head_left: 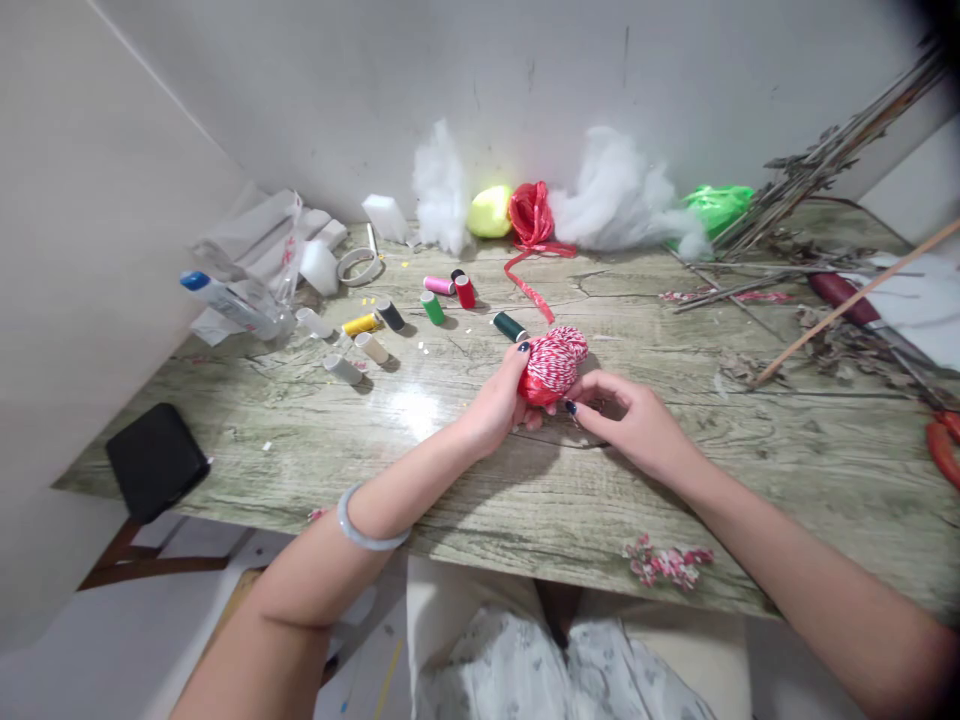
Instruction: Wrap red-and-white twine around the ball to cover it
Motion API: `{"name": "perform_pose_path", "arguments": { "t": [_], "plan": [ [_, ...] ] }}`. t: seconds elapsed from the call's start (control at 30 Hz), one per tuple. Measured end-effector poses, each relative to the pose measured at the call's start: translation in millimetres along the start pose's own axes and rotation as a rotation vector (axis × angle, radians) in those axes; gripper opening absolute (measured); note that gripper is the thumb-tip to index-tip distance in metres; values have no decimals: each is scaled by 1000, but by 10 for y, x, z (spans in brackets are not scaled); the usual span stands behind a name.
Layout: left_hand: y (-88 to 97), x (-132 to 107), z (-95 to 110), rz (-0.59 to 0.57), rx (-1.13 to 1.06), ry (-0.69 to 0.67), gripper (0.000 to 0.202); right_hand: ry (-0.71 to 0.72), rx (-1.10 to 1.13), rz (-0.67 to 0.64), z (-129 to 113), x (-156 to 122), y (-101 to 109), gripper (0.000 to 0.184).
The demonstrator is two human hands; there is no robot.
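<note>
Near the middle of the wood-look table (450,500), the left hand (495,402) holds a ball of red and white string (559,358). Its thumb is on the left side of the ball, with its other fingers curled under, so this hand is closed on it. The right hand (646,425) is at the ball's lower right side. Its thumb and first finger are close together there, but I cannot tell if they pinch anything.

Just behind the ball lies a dark green spool (510,327). Farther left are a bright green spool (432,308), a red spool (465,292) and a pink spool (439,286). By the wall sits a bundle of red ribbon (531,212), with a big puff of white fluff (611,195) to its right. A pale bracelet (344,515) is on the left arm.
</note>
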State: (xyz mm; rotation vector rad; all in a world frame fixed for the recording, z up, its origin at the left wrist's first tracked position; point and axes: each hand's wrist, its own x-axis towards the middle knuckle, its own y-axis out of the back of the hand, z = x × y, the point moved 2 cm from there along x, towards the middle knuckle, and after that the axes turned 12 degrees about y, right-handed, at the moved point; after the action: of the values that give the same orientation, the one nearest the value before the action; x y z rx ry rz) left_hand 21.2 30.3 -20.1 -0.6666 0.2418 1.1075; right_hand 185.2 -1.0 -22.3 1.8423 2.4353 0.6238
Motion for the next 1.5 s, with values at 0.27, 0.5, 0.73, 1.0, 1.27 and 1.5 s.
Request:
{"name": "perform_pose_path", "arguments": {
  "t": [0.27,0.5,0.73,1.0,1.27,1.5],
  "plan": [
    [2,-41,71,-161,-149,63,46,57,48,-67,-41,6,33,18],
    [-28,-94,97,-272,-116,67,44,-42,203,-19,-9,27,39,26],
    [32,-150,134,-316,-5,19,52,-76,259,-15,-22,70,72,39],
    [-66,-342,254,-299,969,-636,61,-147,326,16,117,54,19,30],
    [-74,-313,199,-250,1162,-744,61,-97,187,72,123,63,100,15],
    [-63,-287,98,-39,1284,-677,67,-51,103,185,39,88,174,22]
  ]
}}
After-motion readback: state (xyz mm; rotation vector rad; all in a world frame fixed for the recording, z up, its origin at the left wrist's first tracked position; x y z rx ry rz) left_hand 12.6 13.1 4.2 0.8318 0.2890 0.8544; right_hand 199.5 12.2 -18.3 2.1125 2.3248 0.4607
